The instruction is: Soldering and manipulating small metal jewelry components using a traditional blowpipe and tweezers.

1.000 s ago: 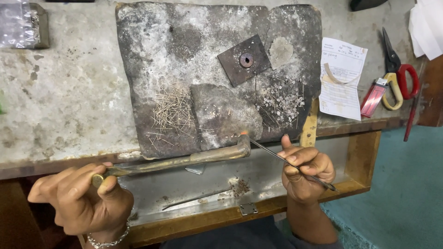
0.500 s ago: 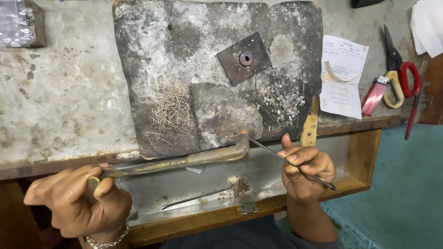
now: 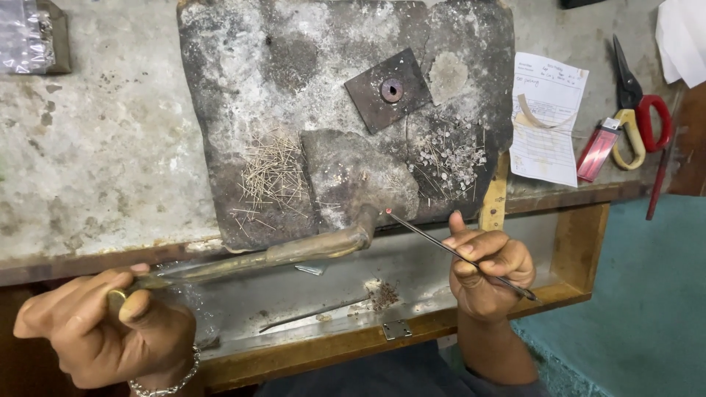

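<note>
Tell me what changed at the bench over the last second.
Almost nothing. The left hand keeps its grip on the torch, sitting slightly lower and further left in view. The right hand still holds the tweezers, tip at the torch nozzle. The slab, pins and scissors are unmoved.

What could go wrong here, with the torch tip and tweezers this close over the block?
1. The right hand holds the tweezers far back, so their tip beside the torch nozzle could waver and drop the tiny piece.
2. The loose wire pins lie near the nozzle; a sweep by the left hand could scatter them.
3. The paper slip sits near the work: possible heat hazard.
</note>
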